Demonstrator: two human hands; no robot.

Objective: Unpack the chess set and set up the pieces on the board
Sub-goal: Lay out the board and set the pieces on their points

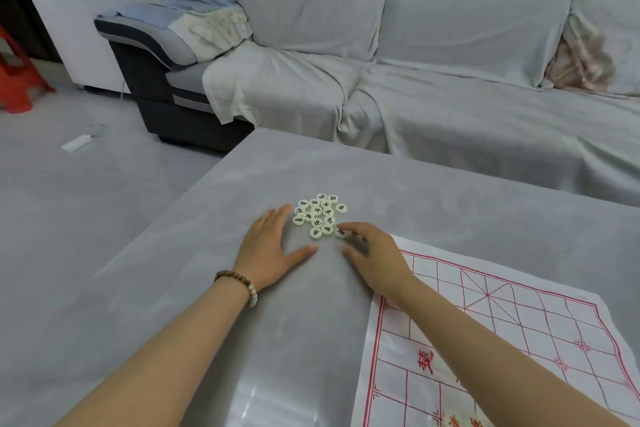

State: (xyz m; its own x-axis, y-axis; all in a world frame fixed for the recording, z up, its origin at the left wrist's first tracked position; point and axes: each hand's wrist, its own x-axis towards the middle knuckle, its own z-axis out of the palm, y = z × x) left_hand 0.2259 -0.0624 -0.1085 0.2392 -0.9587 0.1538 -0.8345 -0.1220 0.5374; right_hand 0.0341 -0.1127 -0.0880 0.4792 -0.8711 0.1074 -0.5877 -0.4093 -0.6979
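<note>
Head cam: pieces (320, 215) piled mid-frame, left hand (273, 246) flat, fingers together, right hand (370, 253) curled over one edge piece (341, 233) (grip unclear), so I'd guess sorting's underway and next it needs carrying to the board (519, 322) lower right.

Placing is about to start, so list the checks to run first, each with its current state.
1. Board spread open on the table: ok.
2. Pieces clustered off the board, characters face up: ok.
3. Left hand flat beside the cluster, holding nothing: ok.
4. Right hand fingertips on the nearest piece, firm grip: cannot tell.
5. Full set present: cannot tell.
</note>
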